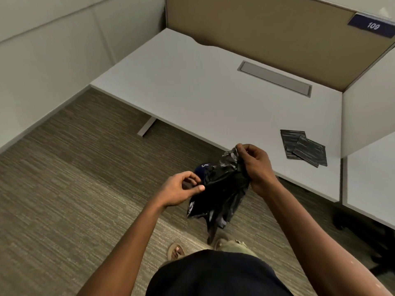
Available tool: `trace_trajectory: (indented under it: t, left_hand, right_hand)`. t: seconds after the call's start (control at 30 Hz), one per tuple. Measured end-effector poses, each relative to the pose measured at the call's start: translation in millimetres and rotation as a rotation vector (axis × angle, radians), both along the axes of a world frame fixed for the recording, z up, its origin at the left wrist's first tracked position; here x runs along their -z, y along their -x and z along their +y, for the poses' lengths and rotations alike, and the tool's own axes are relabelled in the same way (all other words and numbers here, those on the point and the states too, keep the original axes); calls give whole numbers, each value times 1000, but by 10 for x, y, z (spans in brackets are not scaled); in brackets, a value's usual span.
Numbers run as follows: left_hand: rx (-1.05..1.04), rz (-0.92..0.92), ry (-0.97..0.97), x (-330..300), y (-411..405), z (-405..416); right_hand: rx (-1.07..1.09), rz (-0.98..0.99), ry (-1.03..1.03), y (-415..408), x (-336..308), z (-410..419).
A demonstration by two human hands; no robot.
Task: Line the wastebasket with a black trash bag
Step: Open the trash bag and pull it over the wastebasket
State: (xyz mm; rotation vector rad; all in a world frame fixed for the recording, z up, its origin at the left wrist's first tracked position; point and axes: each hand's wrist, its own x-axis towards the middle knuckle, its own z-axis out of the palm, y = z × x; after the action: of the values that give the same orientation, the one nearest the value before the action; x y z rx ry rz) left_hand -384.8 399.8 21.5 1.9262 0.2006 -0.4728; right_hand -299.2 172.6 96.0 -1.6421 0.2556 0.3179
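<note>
A crumpled black trash bag (222, 189) hangs in front of me, above the carpet near the desk's front edge. My right hand (256, 167) grips the bag's upper part, with fingers pinching its top edge. My left hand (181, 189) pinches the bag's left edge between thumb and fingers. The lower end of the bag dangles loose toward my feet. No wastebasket shows in this view.
Two folded black trash bags (303, 147) lie on the white desk (192, 88) at its right end. A grey cable tray lid (275, 77) sits in the desk. Cubicle panels stand behind and to the left. Striped carpet (74, 189) covers the floor.
</note>
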Motion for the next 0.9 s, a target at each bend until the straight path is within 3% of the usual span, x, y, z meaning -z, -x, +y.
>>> trace_trajectory:
  t: [0.1,0.2,0.27,0.33,0.4,0.5,0.6,0.67,0.73,0.8,0.83,0.9]
  left_hand:
    - [120,98,-21,-1,-34,-277]
    - [87,53,-328,117,-101,-439]
    - [27,9,-609,101,-145,-361]
    - [-38,-40,-790,44,-175,-224]
    - [-125,-61,-856,19,-197,-108]
    - [-281,-6,-886,60,-232,-46]
    - [-445,229,-766,131,-258,-46]
    - [-613,355,-496,157,-268,-10]
    - [-831,371,-41,99,-295,-9]
    - [-983,250,228,-38,-314,-56]
    - [-983,122,197,-125,-310,-83]
    - [-804,-213,-123,-328,-250,-151]
  right_hand:
    - [20,39,-42,8,31,51]
    - [24,-68,43,-42,59,5]
    - [-96,-336,435,-143,89,-191]
    - [-425,-592,983,-229,118,-416]
    - [-676,-634,1164,-273,147,-561]
    - [-778,-595,1113,-246,208,-662]
    - [-802,-592,1070,-228,287,-730]
    - [-670,-540,955,-228,323,-768]
    - [-473,-550,783,-216,296,-792]
    - [-313,-610,624,-157,227,-799]
    - [-290,-640,575,-117,213,-816]
    - [-368,-684,593,-53,275,-865]
